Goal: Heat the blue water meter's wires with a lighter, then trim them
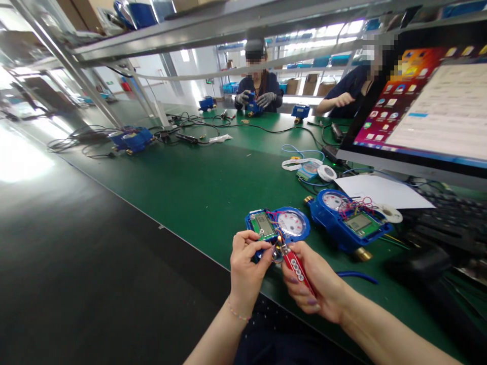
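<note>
My right hand (314,284) grips a red lighter (299,268), its top end pointing away from me. A small yellow-orange glow like a flame shows at that end, close to thin wires (274,228). My left hand (249,258) is closed in a pinch beside the glow, its fingertips at the wires. Just beyond both hands lies a blue water meter (307,223) with a round dial and an exposed green circuit board (263,225) with a small display. To the right, a second opened blue water meter (344,218) has brass ends and loose red wires.
A monitor (426,106) and keyboard (445,203) stand at right, near a black handheld device (422,268). White paper (384,190) and a tape roll (327,173) lie before the monitor. Cables and more blue meters (133,139) sit farther back. Two people work across the green table (213,182).
</note>
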### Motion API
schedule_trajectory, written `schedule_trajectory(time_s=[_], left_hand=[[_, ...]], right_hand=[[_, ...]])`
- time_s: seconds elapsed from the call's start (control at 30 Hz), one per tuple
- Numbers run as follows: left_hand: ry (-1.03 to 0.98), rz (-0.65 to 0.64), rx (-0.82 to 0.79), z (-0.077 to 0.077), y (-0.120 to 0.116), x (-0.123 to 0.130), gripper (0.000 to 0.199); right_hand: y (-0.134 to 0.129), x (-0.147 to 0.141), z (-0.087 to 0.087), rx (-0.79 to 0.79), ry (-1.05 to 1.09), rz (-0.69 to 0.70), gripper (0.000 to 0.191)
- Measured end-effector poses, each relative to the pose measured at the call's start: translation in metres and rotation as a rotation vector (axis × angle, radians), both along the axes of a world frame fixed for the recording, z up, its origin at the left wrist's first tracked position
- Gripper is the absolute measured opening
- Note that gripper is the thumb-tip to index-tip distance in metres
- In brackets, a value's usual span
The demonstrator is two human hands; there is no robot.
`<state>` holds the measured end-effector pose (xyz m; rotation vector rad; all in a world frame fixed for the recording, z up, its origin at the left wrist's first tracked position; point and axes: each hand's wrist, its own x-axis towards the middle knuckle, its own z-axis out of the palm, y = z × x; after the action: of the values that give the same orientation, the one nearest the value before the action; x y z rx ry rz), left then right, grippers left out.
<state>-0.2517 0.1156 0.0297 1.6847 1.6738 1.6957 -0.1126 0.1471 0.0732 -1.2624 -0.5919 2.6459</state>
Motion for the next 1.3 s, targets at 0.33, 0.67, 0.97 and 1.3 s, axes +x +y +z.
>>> schedule_trajectory(time_s=[0.33,0.67,0.97,1.3], left_hand=[[0.005,-0.006,0.018,-0.0014,0.0005,-0.0011,0.005],[-0.002,-0.015,-0.002,-0.0025,0.0005,-0.0004,0.006],[-0.001,-0.027,-0.006,-0.0041,0.0012,-0.0018,0.006],[-0.025,-0.028,-0.026,-0.0038,0.0012,-0.0017,0.006]], right_hand=[[0.0042,-0.0027,0.0,0.009,-0.018,0.025,0.068],[0.0043,-0.0022,-0.0029,0.002,-0.01,0.041,0.07],[0.0033,-0.0016,-0.0021,-0.004,0.01,0.025,0.068],[-0.0008,-0.0027,-0.0035,-0.039,0.095,-0.066,0.072]])
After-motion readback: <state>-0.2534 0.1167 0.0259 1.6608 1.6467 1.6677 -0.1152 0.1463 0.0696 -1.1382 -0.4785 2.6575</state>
